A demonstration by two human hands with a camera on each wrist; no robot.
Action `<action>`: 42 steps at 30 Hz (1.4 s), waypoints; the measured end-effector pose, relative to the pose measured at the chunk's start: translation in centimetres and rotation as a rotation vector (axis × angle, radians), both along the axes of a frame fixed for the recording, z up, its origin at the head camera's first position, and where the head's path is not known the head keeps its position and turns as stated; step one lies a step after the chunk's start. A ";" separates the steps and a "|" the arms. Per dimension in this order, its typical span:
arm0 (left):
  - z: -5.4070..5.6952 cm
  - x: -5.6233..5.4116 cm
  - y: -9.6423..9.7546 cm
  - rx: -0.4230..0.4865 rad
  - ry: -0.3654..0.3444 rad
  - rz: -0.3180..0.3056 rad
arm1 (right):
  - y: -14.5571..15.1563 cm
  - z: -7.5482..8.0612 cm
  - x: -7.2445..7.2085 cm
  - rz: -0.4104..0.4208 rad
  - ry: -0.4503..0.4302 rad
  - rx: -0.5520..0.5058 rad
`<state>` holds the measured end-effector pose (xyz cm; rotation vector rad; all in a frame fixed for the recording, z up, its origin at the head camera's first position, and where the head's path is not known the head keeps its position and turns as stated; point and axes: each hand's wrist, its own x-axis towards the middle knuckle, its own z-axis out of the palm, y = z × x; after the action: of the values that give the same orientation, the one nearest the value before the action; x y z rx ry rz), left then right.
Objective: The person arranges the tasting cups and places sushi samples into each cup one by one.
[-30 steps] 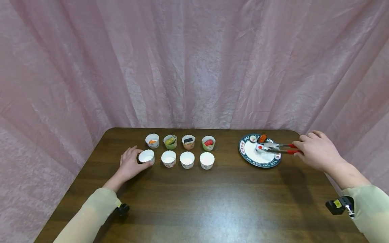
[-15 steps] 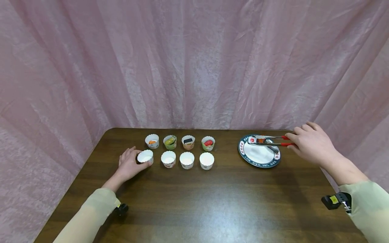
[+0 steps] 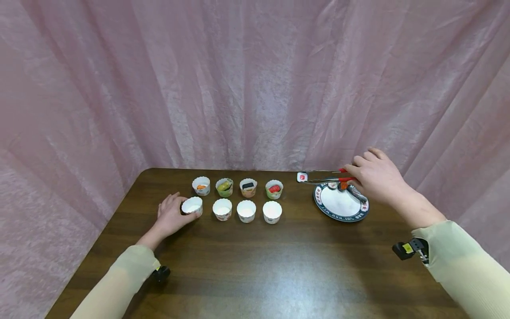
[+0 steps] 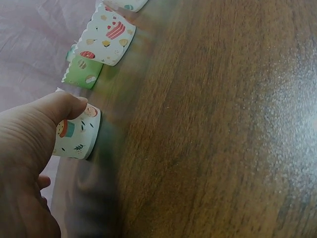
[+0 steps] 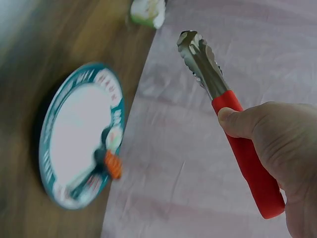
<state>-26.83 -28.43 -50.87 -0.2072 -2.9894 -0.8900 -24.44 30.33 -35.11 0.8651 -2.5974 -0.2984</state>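
Observation:
My left hand [image 3: 171, 216] holds a white paper baking cup [image 3: 193, 204] at the left end of the front row. In the left wrist view the thumb presses this cup's printed side [image 4: 74, 139]. My right hand [image 3: 376, 179] grips red-handled metal tongs [image 3: 345, 179], raised above the table's back edge. Between the tongs' tips is a small white toy sushi roll [image 3: 302, 177] with a red centre. Below and right of it lies a white plate [image 3: 338, 206] with a blue patterned rim. On the plate are a white roll [image 3: 332, 185], an orange-topped piece [image 3: 343, 186] and a dark, shiny piece [image 3: 357, 194].
Three more white-lined cups stand in the front row, among them the rightmost cup [image 3: 272, 212]. Behind them, cups hold an orange piece [image 3: 201, 187], a yellow-green piece [image 3: 224, 186], a black-and-white piece [image 3: 248, 186] and a red piece [image 3: 274, 188]. A pink curtain [image 3: 255, 88] hangs behind the table [image 3: 247, 261].
My right hand has lifted the white roll off the plate with the tongs and carried it left, past the plate's left rim. My left hand stays at its cup.

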 end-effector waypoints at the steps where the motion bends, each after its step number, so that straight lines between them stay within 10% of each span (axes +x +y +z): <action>1: 0.0 0.0 0.0 0.000 -0.002 0.002 | -0.7 0.1 -0.3 0.005 -0.001 0.006; 22: -0.8 -0.4 -0.1 0.002 0.006 0.018 | -15.4 -1.8 -4.0 0.246 0.073 -0.004; 42: -0.4 -0.1 0.4 0.006 -0.015 0.030 | -27.4 -2.6 -5.3 0.278 0.030 0.069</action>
<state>-26.97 -28.05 -51.26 -0.1561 -2.9945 -0.9010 -29.78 2.91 -37.73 1.2196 -2.4119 -0.3200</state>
